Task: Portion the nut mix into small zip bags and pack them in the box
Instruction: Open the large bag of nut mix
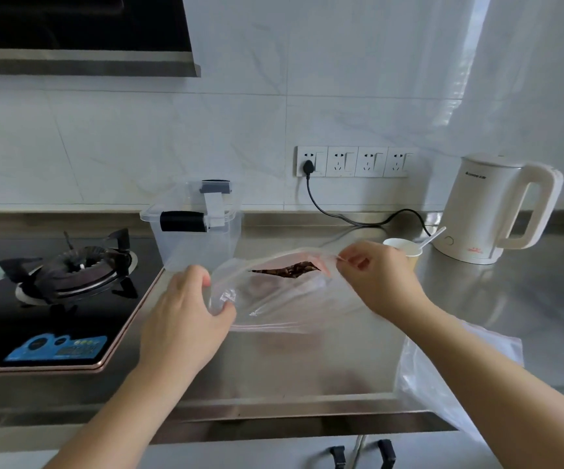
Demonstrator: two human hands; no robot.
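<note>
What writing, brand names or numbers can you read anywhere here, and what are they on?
Nothing can be read for certain.
Kettle: small dark brand mark near the top, red marking near the base, both blurred.
Stove: blue sticker with print too small to read.
Wall sockets: no text visible.

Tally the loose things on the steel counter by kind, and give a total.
Zip bags: 2, the nut mix bag held by the left hand and right hand, and an empty bag
Clear lidded box: 1
Paper cup: 1
Spoon: 1
Kettle: 1
Total: 6

Bare forearms (470,377) (no sleeves, jewelry).
</note>
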